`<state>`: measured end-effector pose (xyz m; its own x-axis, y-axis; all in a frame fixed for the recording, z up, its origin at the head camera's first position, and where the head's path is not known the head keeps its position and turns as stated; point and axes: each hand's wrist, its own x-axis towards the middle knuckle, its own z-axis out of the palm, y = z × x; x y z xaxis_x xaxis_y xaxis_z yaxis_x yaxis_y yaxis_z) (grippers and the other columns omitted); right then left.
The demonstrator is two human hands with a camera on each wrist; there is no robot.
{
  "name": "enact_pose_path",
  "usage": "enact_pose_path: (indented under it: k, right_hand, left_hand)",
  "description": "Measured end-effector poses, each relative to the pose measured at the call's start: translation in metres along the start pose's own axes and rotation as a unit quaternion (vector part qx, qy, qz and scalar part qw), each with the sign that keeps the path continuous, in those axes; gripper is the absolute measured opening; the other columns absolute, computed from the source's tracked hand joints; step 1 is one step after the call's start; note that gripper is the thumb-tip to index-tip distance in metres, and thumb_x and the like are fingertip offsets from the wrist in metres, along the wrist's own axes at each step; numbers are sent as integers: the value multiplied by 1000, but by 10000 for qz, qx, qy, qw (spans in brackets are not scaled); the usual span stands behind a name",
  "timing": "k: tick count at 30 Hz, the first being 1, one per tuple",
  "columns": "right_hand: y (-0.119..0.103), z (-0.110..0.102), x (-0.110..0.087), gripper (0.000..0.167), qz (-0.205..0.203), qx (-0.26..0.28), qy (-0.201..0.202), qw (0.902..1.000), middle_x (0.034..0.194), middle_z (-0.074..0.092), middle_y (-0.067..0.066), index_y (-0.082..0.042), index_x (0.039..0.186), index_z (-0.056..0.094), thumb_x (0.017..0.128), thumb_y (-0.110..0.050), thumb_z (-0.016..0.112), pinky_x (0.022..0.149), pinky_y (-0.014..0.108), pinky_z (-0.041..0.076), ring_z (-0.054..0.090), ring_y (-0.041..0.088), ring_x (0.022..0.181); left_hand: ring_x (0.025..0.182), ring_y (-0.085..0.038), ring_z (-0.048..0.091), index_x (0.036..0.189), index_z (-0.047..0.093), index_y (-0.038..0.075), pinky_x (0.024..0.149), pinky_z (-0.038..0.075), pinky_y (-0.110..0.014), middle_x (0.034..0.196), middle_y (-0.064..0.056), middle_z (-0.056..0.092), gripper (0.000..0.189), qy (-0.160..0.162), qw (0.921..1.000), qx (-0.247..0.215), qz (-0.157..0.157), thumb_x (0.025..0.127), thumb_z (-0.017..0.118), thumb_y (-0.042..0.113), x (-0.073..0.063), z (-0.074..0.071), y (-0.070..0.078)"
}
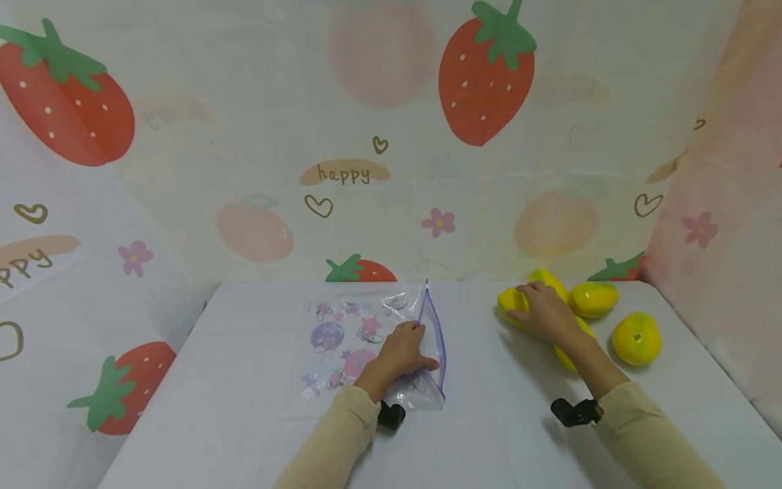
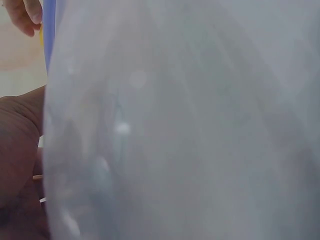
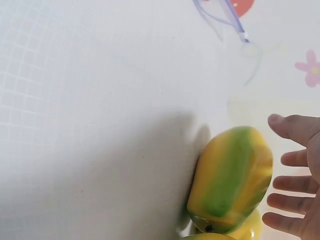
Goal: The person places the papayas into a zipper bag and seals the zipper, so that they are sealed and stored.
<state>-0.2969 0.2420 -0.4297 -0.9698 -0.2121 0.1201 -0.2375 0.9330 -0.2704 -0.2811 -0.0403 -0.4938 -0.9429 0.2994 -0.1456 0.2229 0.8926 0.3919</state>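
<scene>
My left hand (image 1: pixel 397 353) lies over the clear printed zip bag (image 1: pixel 326 337) at its mouth, thumb spread away from the fingers. The bag's purple zip edges stand apart on the right. In the left wrist view, bulging film (image 2: pixel 175 125) fills most of the picture and hides the fingertips; part of the palm (image 2: pixel 15 150) shows at the left edge. My right hand (image 1: pixel 546 312) is at an oblong yellow-green fruit (image 3: pixel 227 175). The right wrist view shows its fingers straight and spread beside that fruit, the thumb (image 3: pixel 287 125) held out.
More yellow-green fruits cluster around the right hand: one (image 1: pixel 594 299) at the back right, a rounder one (image 1: pixel 637 338) nearer. A white-covered table (image 1: pixel 201 380) bears everything. Strawberry-printed cloth (image 1: pixel 379 231) hangs behind it and along the sides.
</scene>
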Motion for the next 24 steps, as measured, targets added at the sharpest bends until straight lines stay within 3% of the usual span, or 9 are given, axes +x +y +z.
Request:
enact_pose_path:
  k: [13,24]
  right_hand:
    - [2,5,5,59,131,-33,-76,9999,130,51,34,8,131,52,89,-29,69,96,58,44,51,49,114]
    - [1,10,6,58,133,-20,-135,9998,131,49,34,7,134,49,86,-18,71,98,59,43,51,49,115]
  left_hand:
    - [140,-30,39,145,45,5,115,34,-44,151,-14,42,84,10,10000,68,-2,78,80,41,-2,-2,2]
    - [140,-31,38,144,45,3,114,34,-45,150,-15,42,83,9,10000,4,59,78,80,40,-6,-6,5]
